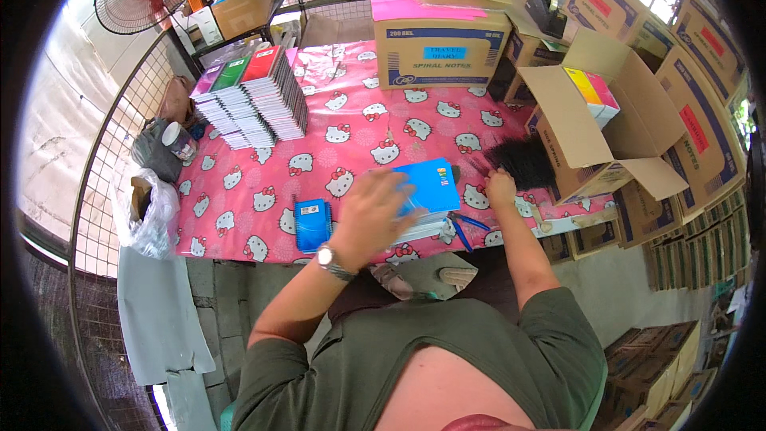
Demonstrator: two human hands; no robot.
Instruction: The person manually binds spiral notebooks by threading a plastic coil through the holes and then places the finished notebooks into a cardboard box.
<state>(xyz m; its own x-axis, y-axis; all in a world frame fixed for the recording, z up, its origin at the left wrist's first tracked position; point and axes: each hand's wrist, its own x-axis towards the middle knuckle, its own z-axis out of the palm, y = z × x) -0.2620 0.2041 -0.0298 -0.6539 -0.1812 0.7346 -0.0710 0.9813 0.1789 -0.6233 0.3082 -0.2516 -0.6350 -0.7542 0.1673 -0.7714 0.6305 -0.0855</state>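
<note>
One blue notebook stack (435, 185) lies on the table (367, 140), just right of the nearer left hand (371, 209), blurred but unclenched over the stack's left side; right hand (501, 188) at black bristly strands (525, 164), grip undeterminable.

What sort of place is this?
Probably a small workshop where notebooks are finished or packed. Neat stacks of notebooks stand on the table, blue-handled pliers lie beside a blue pile, and cardboard cartons crowd the right side.
</note>
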